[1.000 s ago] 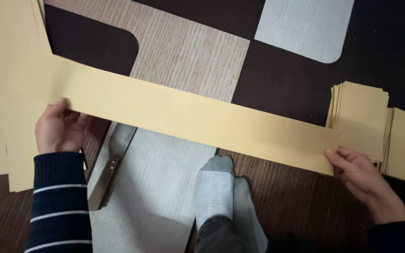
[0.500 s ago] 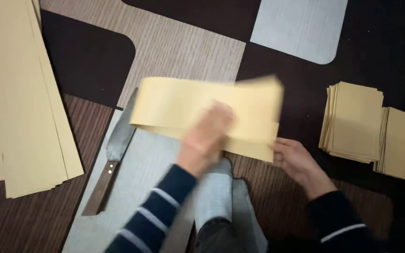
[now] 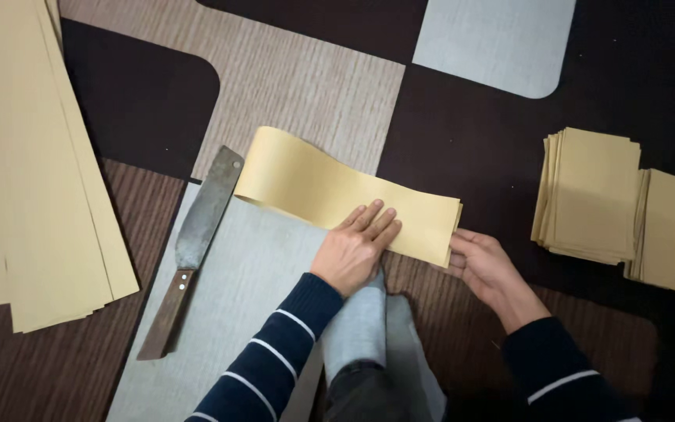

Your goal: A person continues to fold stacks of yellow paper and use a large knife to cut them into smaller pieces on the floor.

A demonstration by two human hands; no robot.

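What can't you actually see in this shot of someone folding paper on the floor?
- Folded strip: the left hand covers its middle, so the layers there stay hidden.
- Right hand: its fingertips hide behind the strip's end.
- Long sheets: the top and left picture edges cut them off.
- Knife: its cutting edge is too small to judge.
- Cut stacks: sheet count unreadable.

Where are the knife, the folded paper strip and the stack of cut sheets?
knife (image 3: 201,219), head view, middle of the blade
folded paper strip (image 3: 306,181), head view, bare top face
stack of cut sheets (image 3: 591,191), head view, top sheet
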